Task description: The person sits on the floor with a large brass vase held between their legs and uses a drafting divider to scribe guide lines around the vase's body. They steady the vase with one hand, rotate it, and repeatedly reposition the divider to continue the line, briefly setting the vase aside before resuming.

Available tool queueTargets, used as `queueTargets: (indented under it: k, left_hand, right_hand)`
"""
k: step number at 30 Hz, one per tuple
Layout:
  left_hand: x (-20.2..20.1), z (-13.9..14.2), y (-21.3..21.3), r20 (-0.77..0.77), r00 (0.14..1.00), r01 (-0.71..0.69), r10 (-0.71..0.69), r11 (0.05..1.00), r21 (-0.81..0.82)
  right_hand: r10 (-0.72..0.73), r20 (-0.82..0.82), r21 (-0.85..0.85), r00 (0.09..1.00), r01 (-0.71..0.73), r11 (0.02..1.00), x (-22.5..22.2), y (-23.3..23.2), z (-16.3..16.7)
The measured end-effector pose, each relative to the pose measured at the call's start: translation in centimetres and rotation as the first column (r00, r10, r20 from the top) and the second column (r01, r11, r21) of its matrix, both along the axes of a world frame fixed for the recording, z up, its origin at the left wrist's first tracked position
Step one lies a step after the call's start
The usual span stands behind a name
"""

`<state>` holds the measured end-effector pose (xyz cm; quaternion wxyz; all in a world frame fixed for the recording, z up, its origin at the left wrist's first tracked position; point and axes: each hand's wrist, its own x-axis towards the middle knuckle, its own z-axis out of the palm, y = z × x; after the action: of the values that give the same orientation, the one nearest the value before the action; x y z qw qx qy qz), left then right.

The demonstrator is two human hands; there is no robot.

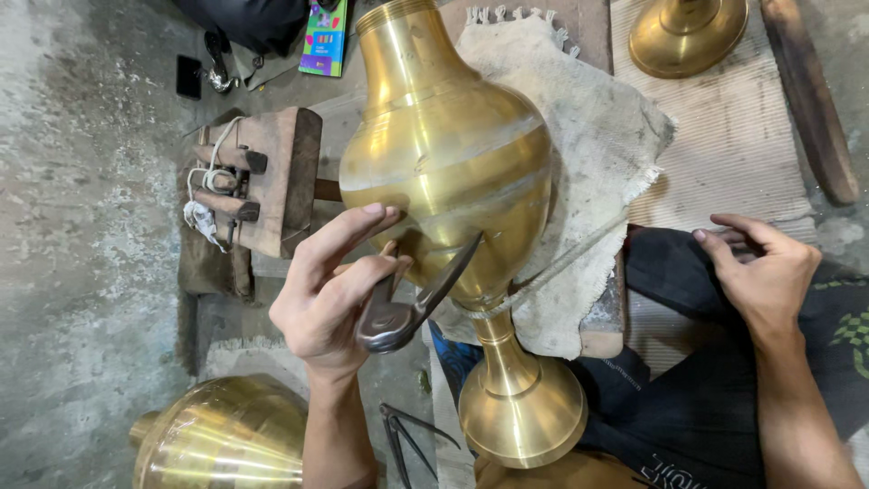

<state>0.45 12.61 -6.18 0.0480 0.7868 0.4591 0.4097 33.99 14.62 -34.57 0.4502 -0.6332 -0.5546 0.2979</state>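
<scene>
A view from above of a workshop floor. At far left is bare, mottled grey concrete (63, 181). Near it sits a worn wooden block with pegs and white cord (258, 181), resting on a dark cloth. At bottom left lies a second rounded brass vessel (222, 444), on its side.

The person's left hand (330, 290) comes up from the bottom edge. Its fingers are curled around a dark metal pincer-like tool (412, 303), with the forefinger stretched out and touching the vase wall, seemingly to steady the hand. The tool's pointed tip touches the lower belly of the vase. Below the hand, a pair of dark metal dividers (407, 439) lies on the floor.

In the centre lies a large golden brass vase with a bulging body, narrow neck and flared foot (453, 154). It lies tilted, foot towards the person, cushioned on a coarse off-white cloth (588, 154), probably to keep it from rolling or scratching.

At right, the right hand (765, 272) rests on the person's dark-trousered knee, fingers loosely bent, holding nothing that shows. At the top right stands a brass foot piece (688, 36) on a ribbed mat, beside a long wooden stick (810, 100).
</scene>
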Motion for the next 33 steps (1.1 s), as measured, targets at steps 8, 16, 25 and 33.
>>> queueTargets:
  k: [8, 16, 25, 33]
  left_hand:
    - [0.3, -1.0, -0.1, 0.039, 0.999, 0.015, -0.016, 1.000, 0.024]
    - [0.1, -1.1, -0.4, 0.040, 0.999, 0.004, -0.005, 0.999, 0.035]
    - [0.0, 0.0, -1.1, 0.042, 0.999, 0.013, -0.012, 1.000, -0.015]
    - [-1.2, 0.8, -1.3, -0.029, 0.999, -0.013, 0.014, 0.999, 0.041]
  right_hand:
    - [0.036, 0.221, 0.072, 0.975, -0.053, 0.996, -0.1, 0.0, -0.2]
    - [0.036, 0.250, 0.044, 0.968, -0.048, 0.998, -0.8, -0.2, 1.4]
    - [0.021, 0.244, 0.003, 0.970, -0.022, 1.000, -1.8, -1.0, 3.0]
    - [0.039, -0.099, -0.088, 0.994, -0.048, 0.995, -2.6, -2.4, 8.3]
